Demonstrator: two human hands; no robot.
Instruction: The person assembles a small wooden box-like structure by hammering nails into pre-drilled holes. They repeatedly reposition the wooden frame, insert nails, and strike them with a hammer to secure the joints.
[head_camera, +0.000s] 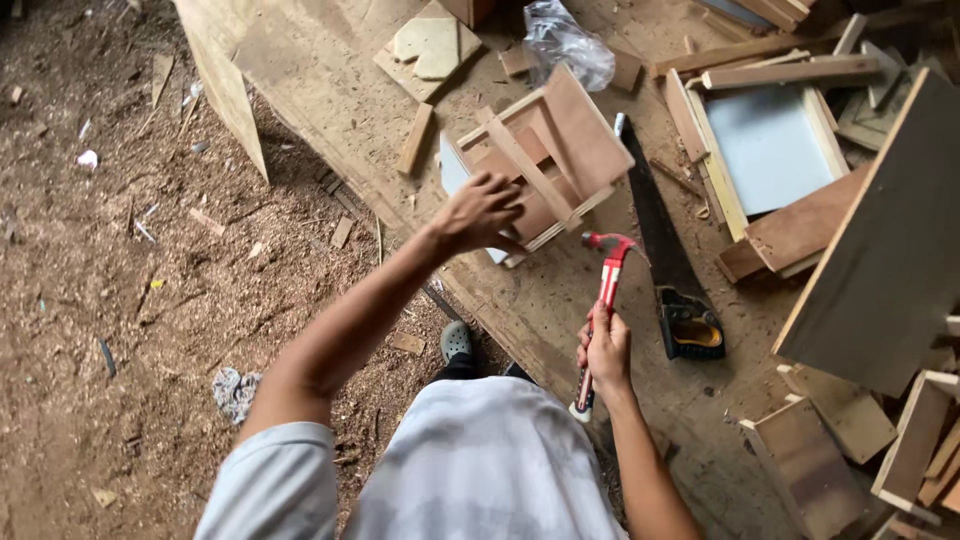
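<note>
My left hand (478, 212) reaches forward and rests on a small wooden box frame (555, 160) made of brown panels and pale slats, which sits tilted on a plywood work surface (320, 70). My right hand (603, 350) grips the handle of a red claw hammer (605, 290), its head pointing away from me, just below the box. A hand saw (660, 240) with a black and orange handle lies flat on the surface right of the hammer.
Wood offcuts and framed panels (770, 140) pile up at the right, with a large dark board (890, 240) and small boxes (810, 460) near me. A clear plastic bag (565, 40) lies behind the box. Sawdust-covered ground (110, 300) spreads left.
</note>
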